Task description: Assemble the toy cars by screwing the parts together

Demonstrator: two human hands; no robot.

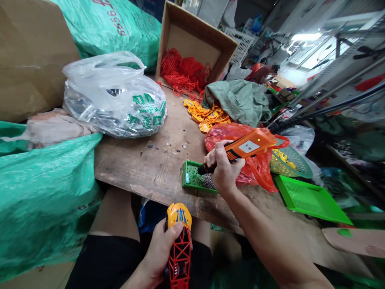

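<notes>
My left hand point(161, 245) is closed round a toy vehicle point(180, 247) with a yellow front and a red lattice frame, held over my lap below the table edge. My right hand point(225, 168) grips an orange and black electric screwdriver point(248, 145). Its dark tip end points left and down, over a small green tray point(189, 186) of small metal screws point(208, 180). Part of that tray is hidden by my right hand. Behind the screwdriver lies a red plastic bag point(221, 133).
Yellow parts point(207, 114) lie beside a grey-green cloth point(240, 100). A tipped cardboard box point(198, 34) holds red frames point(183, 72). A clear plastic bag point(114, 96) rests at the left. A green tray point(313, 198) and a basket point(296, 166) stand at the right.
</notes>
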